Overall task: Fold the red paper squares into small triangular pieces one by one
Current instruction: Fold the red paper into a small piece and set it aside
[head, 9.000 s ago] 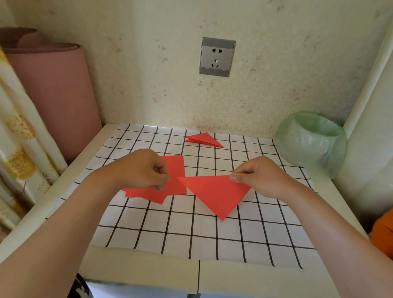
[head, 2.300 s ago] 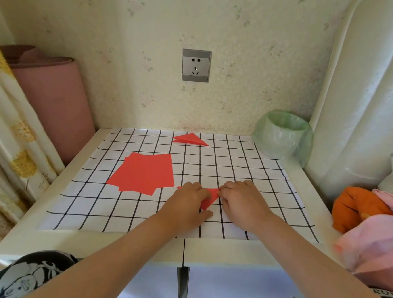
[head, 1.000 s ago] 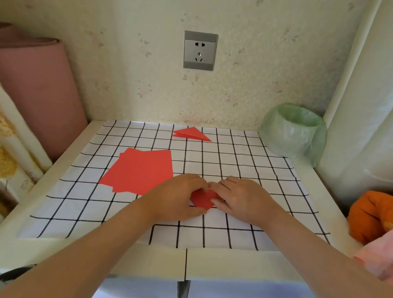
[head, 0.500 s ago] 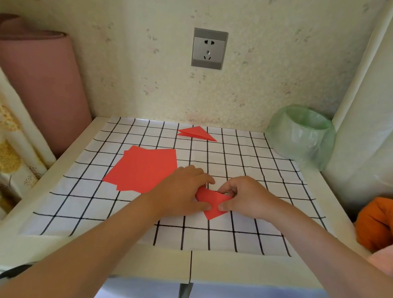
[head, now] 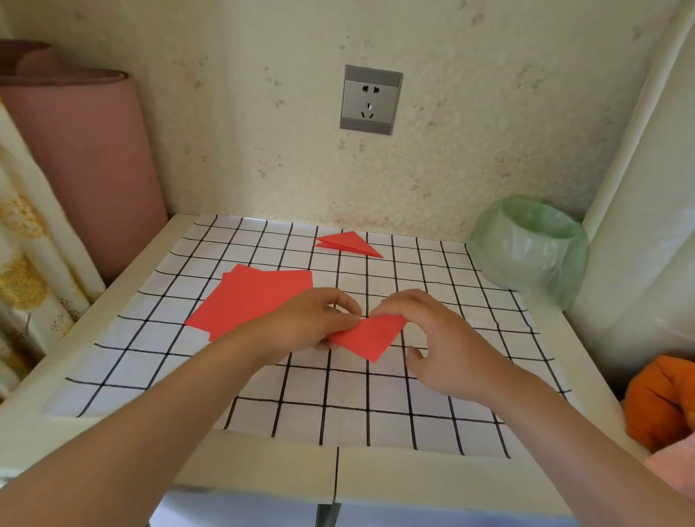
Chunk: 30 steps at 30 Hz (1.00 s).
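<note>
A small folded red triangle [head: 367,336] is lifted a little above the black-and-white grid mat [head: 328,402] at the middle. My left hand [head: 313,322] pinches its left end. My right hand [head: 439,343] is at its right side, with curved fingertips at the paper's top edge and the thumb apart from it. A loose stack of flat red paper squares [head: 253,300] lies just left of my left hand, partly hidden by it. One finished red triangle [head: 347,243] lies at the mat's far edge.
A bin lined with a green bag [head: 532,247] stands at the back right corner. A pink roll [head: 78,154] leans at the left, beside a curtain. Orange and pink cloth [head: 665,396] lies off the table's right edge. A wall socket [head: 370,100] is straight ahead.
The triangle has come up off the mat and opened out slightly wider. My right thumb has come off the paper; my left hand still pinches its left end.
</note>
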### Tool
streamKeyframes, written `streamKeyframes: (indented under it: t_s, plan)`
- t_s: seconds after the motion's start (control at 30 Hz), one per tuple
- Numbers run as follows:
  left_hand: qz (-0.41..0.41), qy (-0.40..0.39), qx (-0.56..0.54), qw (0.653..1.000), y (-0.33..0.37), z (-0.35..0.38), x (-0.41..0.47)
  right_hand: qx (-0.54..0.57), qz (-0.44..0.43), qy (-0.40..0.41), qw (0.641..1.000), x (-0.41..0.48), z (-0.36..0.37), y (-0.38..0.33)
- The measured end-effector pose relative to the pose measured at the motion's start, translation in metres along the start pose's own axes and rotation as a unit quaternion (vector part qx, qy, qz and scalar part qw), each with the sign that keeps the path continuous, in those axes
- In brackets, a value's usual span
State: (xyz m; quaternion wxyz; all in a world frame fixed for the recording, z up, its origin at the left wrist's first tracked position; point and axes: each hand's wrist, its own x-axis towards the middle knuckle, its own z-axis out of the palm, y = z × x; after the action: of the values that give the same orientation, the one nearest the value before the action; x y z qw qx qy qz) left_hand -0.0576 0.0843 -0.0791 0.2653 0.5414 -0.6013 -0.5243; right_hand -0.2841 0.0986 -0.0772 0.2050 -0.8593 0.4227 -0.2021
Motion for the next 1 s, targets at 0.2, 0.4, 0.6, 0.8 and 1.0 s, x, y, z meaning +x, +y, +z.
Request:
streamKeyframes:
  t_s: [0.2, 0.4, 0.6, 0.8, 1.0]
  plan:
    - [-0.016, -0.062, 0.010, 0.998, 0.008, 0.000, -0.007, 0.071, 0.040, 0.097, 0.992, 0.004, -0.003, -0.004]
    - [0.042, -0.005, -0.087, 0.995, 0.019, 0.003, -0.011, 0.233, 0.157, -0.016, 0.960, 0.008, -0.014, -0.009]
    - [0.039, 0.049, -0.036, 0.997, 0.017, 0.004, -0.011, 0.265, 0.188, -0.015, 0.946, 0.014, -0.014, -0.009]
    - [0.019, 0.019, -0.032, 0.999, 0.018, 0.005, -0.011, 0.243, 0.195, 0.005, 0.950, 0.020, -0.007, -0.011]
    - [0.034, 0.031, -0.031, 0.998, 0.017, 0.008, -0.012, 0.209, 0.189, 0.027, 0.959, 0.025, -0.001, -0.016]
